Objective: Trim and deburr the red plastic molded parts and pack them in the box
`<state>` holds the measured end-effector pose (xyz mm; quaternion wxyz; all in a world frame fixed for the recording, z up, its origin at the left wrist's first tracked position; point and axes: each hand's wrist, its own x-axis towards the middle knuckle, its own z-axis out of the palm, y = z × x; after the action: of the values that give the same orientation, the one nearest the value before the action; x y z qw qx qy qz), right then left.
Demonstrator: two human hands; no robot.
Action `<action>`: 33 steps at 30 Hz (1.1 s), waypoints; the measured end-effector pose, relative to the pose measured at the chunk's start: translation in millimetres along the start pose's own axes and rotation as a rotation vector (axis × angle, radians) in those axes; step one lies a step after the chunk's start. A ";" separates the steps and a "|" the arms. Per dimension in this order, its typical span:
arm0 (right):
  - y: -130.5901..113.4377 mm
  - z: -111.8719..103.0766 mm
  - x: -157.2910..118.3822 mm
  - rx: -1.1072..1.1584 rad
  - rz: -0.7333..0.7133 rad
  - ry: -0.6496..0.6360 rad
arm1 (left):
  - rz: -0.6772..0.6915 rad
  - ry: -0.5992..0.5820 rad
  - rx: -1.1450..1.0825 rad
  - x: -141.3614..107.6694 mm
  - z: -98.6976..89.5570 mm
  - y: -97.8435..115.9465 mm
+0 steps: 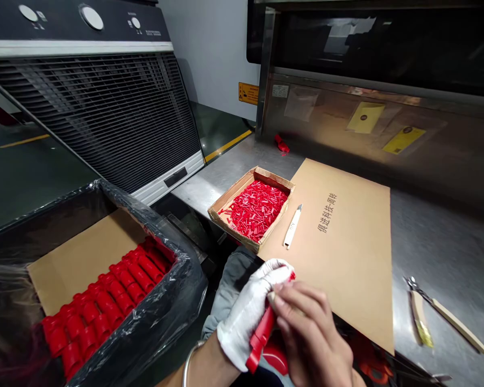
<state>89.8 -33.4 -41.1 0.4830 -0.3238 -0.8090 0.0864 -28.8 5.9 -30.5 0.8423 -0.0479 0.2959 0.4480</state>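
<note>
A white glove covers my left hand, which is closed around a red plastic part above my lap. My bare right hand is pressed against the same part from the right, thumb and fingertips together near its upper end; whatever those fingertips pinch is too small to make out. Just beyond my hands lies a brown cardboard sheet with a white-handled knife on its left edge. Left of the knife, a shallow cardboard box holds many small red pieces.
At the lower left, a box lined with black plastic holds rows of red fittings. Pliers rest on the metal table at right. A red scrap lies near the back panel. A grilled machine stands at left.
</note>
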 end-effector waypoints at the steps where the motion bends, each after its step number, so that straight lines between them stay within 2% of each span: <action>1: 1.4 -1.1 0.9 0.009 0.009 0.021 | 0.045 -0.029 0.010 2.6 -0.4 -1.3; 3: 3.6 -3.4 2.4 0.016 -0.029 0.006 | 0.100 -0.057 0.052 5.9 -1.5 -3.2; 6: 4.9 -5.6 4.0 0.014 -0.083 -0.085 | 0.103 -0.066 0.119 5.8 -2.3 -3.6; 10: 3.7 -5.0 4.5 0.029 0.002 0.034 | 0.110 -0.120 0.170 4.5 -2.9 -1.7; 12: 1.9 -4.8 3.7 0.033 -0.040 0.014 | 0.119 -0.074 0.248 5.5 -4.1 -1.1; 15: 0.6 -5.9 3.5 0.021 -0.081 -0.101 | 0.078 -0.049 0.322 7.6 -5.2 -0.7; 19: 2.4 -2.3 1.6 0.007 -0.005 0.028 | 0.079 -0.054 0.312 9.5 -4.1 0.8; 23: 4.4 4.5 -8.3 -0.002 -0.101 -0.037 | 0.142 -0.002 0.483 11.0 -5.6 1.6; 28: 8.0 2.4 -13.1 -0.076 -0.010 0.064 | 0.062 -0.093 0.286 12.7 -10.0 -1.3; 33: 1.3 4.7 -16.0 -0.108 -0.066 0.024 | 0.062 -0.025 0.257 12.6 -7.2 -2.6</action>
<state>91.7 -41.3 -55.7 0.4770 -0.3236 -0.8169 0.0230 -24.7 11.0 -43.7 0.8309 0.0750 0.3417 0.4326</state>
